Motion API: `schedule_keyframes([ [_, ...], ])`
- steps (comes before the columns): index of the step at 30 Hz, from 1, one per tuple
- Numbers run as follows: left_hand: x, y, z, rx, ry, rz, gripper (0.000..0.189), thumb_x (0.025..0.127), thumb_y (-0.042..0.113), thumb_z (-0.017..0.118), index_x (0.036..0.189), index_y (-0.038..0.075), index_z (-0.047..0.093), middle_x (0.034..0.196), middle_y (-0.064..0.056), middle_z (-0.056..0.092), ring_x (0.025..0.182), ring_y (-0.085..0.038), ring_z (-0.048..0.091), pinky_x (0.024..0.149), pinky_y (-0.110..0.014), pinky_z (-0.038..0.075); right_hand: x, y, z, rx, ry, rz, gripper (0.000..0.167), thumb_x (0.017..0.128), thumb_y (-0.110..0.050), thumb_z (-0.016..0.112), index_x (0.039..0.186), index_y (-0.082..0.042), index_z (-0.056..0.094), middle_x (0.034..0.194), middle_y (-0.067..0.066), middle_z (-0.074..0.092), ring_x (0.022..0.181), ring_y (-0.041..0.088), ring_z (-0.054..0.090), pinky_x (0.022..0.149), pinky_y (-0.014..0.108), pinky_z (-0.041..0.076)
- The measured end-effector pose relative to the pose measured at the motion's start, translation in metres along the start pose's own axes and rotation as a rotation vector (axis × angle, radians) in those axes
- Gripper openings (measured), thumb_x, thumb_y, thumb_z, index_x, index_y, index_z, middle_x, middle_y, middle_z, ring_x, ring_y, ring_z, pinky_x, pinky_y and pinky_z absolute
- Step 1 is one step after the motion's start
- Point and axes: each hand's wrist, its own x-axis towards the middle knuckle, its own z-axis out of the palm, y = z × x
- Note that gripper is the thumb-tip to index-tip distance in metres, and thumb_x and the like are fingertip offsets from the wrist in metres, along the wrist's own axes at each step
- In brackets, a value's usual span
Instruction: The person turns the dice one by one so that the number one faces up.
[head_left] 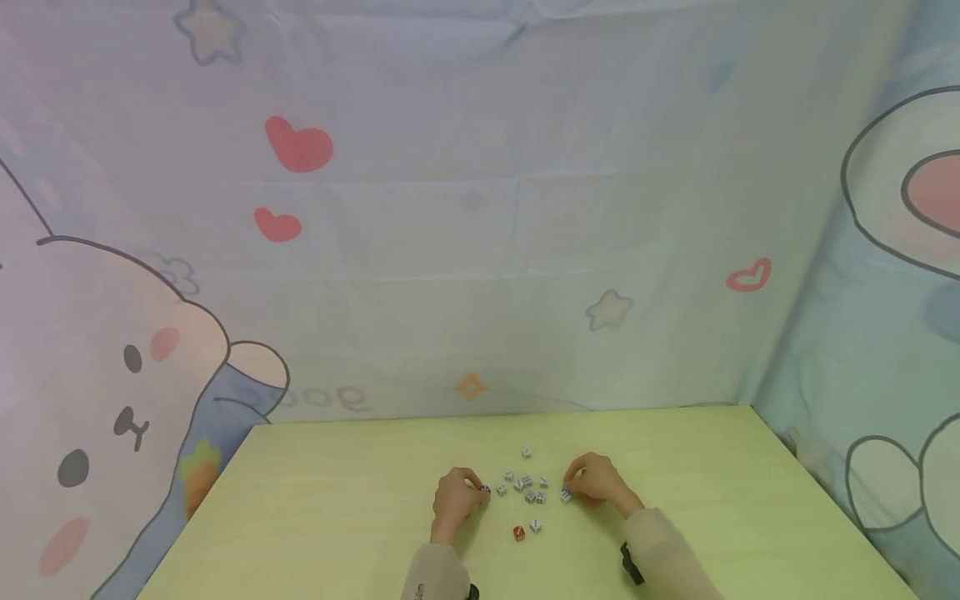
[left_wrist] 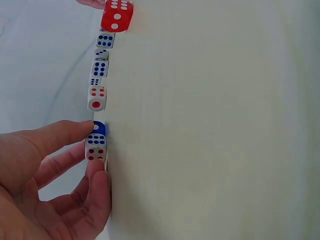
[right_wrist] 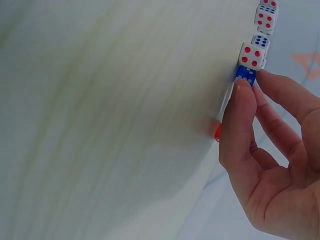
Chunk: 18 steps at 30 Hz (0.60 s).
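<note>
Bottom centre in the head frame, a red die lies on the desk. Above it, the left hand pinches a blue die between its fingers, the right hand another blue die; white dice lie between.

- Backdrop, far left: faint lettering with a double "o", other letters unclear
- Left sleeve: dark lettering, too small to read
- Left blue die: one white pip
- Red die: two white pips on one face
- Right blue die: white pips, partly covered
- White die beside it: four red pips
</note>
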Motion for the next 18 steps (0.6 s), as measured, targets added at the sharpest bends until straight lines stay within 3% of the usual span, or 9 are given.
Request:
schedule_keyframes([
  [6,0.0003,0.0001,0.0021,0.026,0.004,-0.007,0.01,0.072,0.01,0.07,0.075,0.004,0.062,0.051,0.0,0.051,0.04,-0.009,0.039,0.037,-0.018,0.029,-0.0005,0.0008,0.0001,-0.009,0.014,0.011,0.005,0.076,-0.008,0.067,0.078,-0.004,0.067,0.055,0.003,0.053,0.044,0.01,0.045,0.041,0.023,0.044],
  [18,0.0023,0.0014,0.0016,0.051,0.03,-0.016,0.008,0.073,0.011,0.068,0.074,0.006,0.063,0.049,-0.001,0.051,0.039,-0.009,0.04,0.037,-0.02,0.029,-0.0002,0.0067,-0.0075,-0.002,0.021,0.033,0.005,0.072,-0.002,0.067,0.077,-0.004,0.067,0.068,0.004,0.06,0.049,0.012,0.05,0.044,0.023,0.044],
])
